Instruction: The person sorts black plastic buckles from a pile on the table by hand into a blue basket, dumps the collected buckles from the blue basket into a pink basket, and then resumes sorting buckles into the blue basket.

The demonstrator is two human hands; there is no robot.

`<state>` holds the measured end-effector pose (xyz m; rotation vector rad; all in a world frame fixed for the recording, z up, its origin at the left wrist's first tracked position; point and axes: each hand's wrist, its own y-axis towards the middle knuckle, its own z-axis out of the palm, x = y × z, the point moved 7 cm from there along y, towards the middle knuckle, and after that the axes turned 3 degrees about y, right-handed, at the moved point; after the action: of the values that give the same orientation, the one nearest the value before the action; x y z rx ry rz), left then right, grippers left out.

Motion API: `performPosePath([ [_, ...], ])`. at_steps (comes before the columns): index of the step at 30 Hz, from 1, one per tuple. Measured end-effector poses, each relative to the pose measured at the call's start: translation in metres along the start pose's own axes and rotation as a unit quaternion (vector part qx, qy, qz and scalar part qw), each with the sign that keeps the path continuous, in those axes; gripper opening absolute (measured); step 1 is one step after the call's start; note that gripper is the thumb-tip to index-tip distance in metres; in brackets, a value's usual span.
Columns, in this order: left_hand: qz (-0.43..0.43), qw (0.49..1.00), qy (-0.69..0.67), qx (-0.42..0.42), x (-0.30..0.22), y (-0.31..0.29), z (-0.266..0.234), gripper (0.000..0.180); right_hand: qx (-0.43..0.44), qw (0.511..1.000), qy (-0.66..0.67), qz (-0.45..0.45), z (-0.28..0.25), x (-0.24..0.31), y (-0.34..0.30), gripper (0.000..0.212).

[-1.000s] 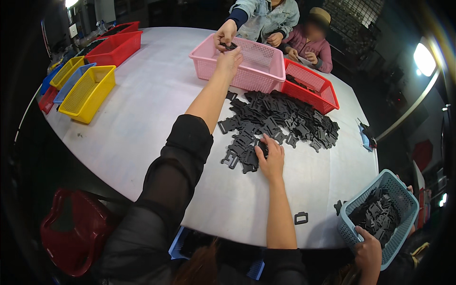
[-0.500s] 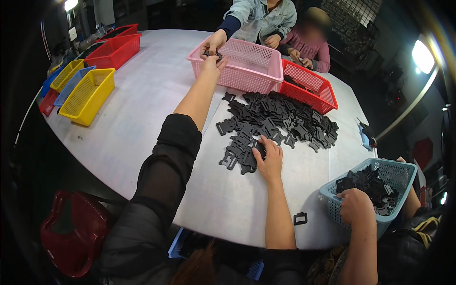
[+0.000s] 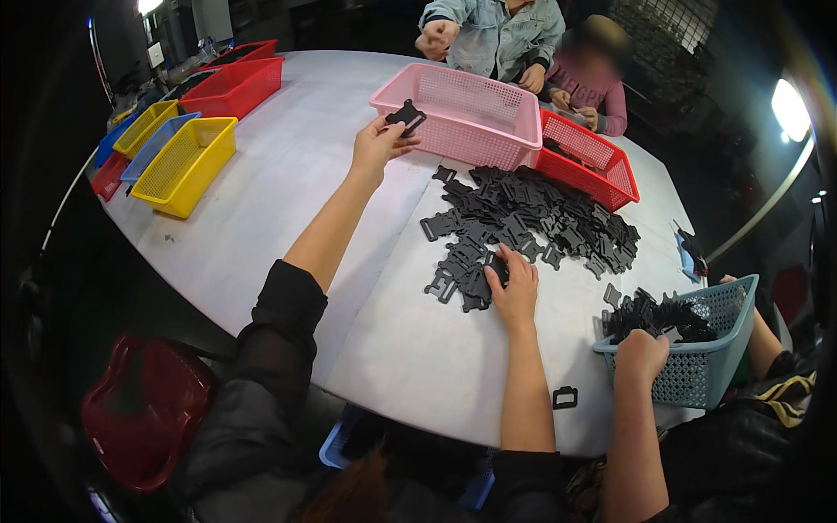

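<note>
My left hand (image 3: 377, 150) reaches out over the table at the near left corner of the pink basket (image 3: 475, 135), pinching a black plastic buckle piece (image 3: 407, 117) between thumb and fingers. At the near edge of a heap of similar black buckle pieces (image 3: 532, 209) is my right hand (image 3: 518, 292). Its thumb and fingers close round a dark buckle piece (image 3: 496, 267), partly hidden by the hand. A single black frame-shaped piece (image 3: 565, 398) lies on the table to the right of my right forearm.
A co-worker's hand (image 3: 641, 356) is on a tilted blue-grey basket (image 3: 711, 366) of black pieces at right. Across the table are two people and a red basket (image 3: 593, 166). Yellow (image 3: 187, 174) and red baskets (image 3: 231, 91) stand at left; a dark red chair (image 3: 148, 418) below.
The co-worker's hand across the table has drawn back from my left hand, which now shows a buckle piece. At right, the blue-grey basket has tipped towards the table, its pieces sliding to the rim.
</note>
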<state>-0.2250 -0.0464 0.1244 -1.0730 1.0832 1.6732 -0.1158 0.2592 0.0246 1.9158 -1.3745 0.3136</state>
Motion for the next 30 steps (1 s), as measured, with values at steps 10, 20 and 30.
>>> performPosePath([
  [10,0.026,0.989,0.092,0.109,-0.083,-0.118,0.004,0.022,-0.011,1.0,-0.002,-0.021,-0.001,0.002,0.002,0.046],
  [20,0.025,0.988,0.081,0.132,-0.102,-0.152,-0.004,0.022,-0.017,0.999,-0.011,-0.025,0.0,0.002,0.001,0.044],
  [30,0.017,0.987,0.099,0.128,-0.073,-0.161,-0.014,0.029,-0.01,0.999,-0.005,-0.03,-0.001,0.003,0.002,0.044],
])
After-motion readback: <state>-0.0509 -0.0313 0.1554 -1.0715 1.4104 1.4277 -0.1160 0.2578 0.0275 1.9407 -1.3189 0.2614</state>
